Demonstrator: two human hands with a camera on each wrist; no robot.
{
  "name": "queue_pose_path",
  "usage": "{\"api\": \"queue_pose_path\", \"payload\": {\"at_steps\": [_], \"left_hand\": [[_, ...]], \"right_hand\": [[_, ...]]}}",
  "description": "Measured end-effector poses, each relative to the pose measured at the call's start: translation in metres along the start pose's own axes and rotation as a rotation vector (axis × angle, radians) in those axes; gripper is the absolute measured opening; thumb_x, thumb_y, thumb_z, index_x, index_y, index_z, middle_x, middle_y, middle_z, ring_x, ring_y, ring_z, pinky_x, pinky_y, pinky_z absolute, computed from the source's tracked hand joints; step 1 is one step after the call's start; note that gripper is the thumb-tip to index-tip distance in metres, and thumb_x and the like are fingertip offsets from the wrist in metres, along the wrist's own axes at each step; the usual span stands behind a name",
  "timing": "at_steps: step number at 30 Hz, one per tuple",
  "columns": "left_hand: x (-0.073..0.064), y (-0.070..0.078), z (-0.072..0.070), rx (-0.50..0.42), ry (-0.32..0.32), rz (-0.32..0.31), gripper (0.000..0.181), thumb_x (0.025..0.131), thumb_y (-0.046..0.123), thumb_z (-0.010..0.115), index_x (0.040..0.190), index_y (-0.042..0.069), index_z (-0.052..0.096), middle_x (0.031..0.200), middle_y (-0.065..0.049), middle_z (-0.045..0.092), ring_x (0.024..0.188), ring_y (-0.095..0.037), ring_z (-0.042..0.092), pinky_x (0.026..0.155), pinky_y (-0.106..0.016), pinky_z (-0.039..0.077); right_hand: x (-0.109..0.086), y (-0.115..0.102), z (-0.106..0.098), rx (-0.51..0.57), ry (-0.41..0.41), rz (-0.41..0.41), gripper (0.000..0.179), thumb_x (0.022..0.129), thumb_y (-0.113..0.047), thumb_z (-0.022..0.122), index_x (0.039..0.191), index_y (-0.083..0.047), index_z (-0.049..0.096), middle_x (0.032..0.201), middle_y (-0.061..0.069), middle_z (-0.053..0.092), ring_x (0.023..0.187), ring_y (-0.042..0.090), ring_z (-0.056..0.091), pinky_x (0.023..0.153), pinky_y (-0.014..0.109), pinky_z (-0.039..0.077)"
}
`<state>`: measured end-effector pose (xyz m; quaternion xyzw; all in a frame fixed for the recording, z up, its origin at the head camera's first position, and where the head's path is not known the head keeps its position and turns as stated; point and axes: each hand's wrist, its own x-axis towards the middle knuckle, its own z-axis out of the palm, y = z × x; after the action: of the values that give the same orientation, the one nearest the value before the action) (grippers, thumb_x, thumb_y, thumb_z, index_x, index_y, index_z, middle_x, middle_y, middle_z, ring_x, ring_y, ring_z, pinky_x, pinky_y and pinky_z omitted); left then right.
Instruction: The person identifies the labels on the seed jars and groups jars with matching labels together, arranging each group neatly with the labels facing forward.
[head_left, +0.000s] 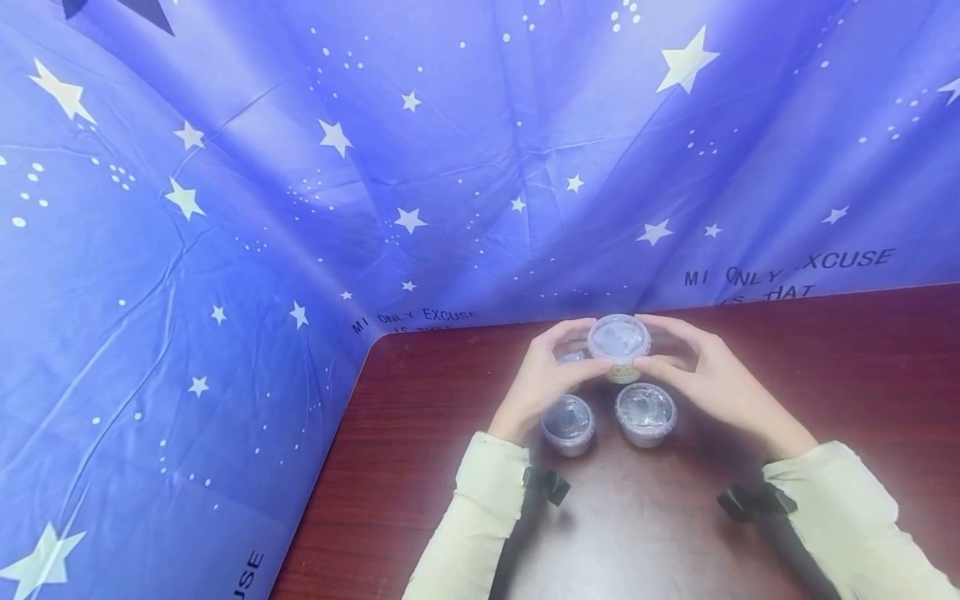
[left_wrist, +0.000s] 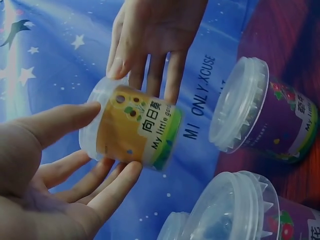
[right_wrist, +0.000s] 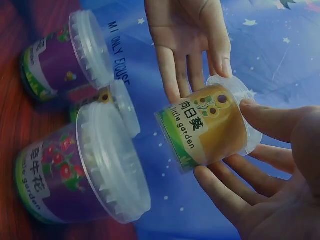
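A small round plastic tub (head_left: 620, 339) with a clear lid is held up off the table between both hands. Its label, seen in the left wrist view, is yellow and green with sunflowers and "My little garden" (left_wrist: 137, 127). My left hand (head_left: 542, 375) grips one side, thumb near the lid and fingers around the far side. Opposite it, my right hand (head_left: 705, 358) grips the tub the same way. Below stand two purple-labelled lidded tubs, one at left (head_left: 567, 423) and one at right (head_left: 646, 413). Another yellow-labelled tub (right_wrist: 102, 100) shows between them, partly hidden.
The tubs stand on a dark red wood-grain table (head_left: 420, 433). Blue cloth with white stars (head_left: 480, 167) hangs along its back and left edges. Each forearm wears a pale sleeve, with a black wrist mount (head_left: 553, 487) near the left cuff.
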<state>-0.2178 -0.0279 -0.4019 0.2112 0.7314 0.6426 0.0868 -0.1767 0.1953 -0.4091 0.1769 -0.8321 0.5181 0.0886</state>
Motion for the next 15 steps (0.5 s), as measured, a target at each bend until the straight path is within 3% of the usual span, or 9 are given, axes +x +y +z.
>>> {"api": "queue_pose_path", "payload": {"at_steps": [5, 8, 12, 15], "left_hand": [[0.008, -0.003, 0.005, 0.065, 0.012, -0.042, 0.055, 0.083, 0.010, 0.079, 0.134, 0.012, 0.060, 0.125, -0.004, 0.068, 0.113, -0.017, 0.065, 0.092, -0.023, 0.055], [0.012, -0.005, 0.008, 0.118, 0.022, -0.063, 0.056, 0.083, 0.011, 0.079, 0.136, 0.009, 0.058, 0.128, -0.008, 0.067, 0.114, -0.017, 0.065, 0.091, -0.022, 0.054], [0.017, -0.008, 0.011, 0.153, 0.032, -0.084, 0.055, 0.084, 0.011, 0.078, 0.135, 0.007, 0.058, 0.129, -0.010, 0.066, 0.116, -0.020, 0.064, 0.091, -0.023, 0.055], [0.019, -0.010, 0.014, 0.183, 0.054, -0.111, 0.056, 0.083, 0.011, 0.079, 0.135, 0.008, 0.058, 0.130, -0.008, 0.066, 0.117, -0.021, 0.064, 0.092, -0.025, 0.055]], "right_hand": [[0.004, 0.010, 0.000, 0.001, -0.010, 0.034, 0.058, 0.094, -0.021, 0.069, 0.146, -0.009, 0.046, 0.142, 0.016, 0.054, 0.107, -0.011, 0.056, 0.087, 0.009, 0.049], [0.008, 0.016, 0.001, -0.002, -0.027, 0.067, 0.059, 0.094, -0.025, 0.069, 0.147, -0.010, 0.046, 0.142, 0.016, 0.055, 0.114, 0.007, 0.061, 0.088, 0.013, 0.051], [0.010, 0.021, -0.001, -0.017, -0.053, 0.112, 0.060, 0.095, -0.030, 0.068, 0.147, -0.011, 0.046, 0.142, 0.015, 0.056, 0.122, 0.032, 0.058, 0.096, 0.036, 0.054], [0.011, 0.025, -0.001, -0.021, -0.061, 0.123, 0.061, 0.095, -0.030, 0.068, 0.147, -0.011, 0.045, 0.142, 0.015, 0.055, 0.124, 0.034, 0.056, 0.100, 0.050, 0.050]]}}
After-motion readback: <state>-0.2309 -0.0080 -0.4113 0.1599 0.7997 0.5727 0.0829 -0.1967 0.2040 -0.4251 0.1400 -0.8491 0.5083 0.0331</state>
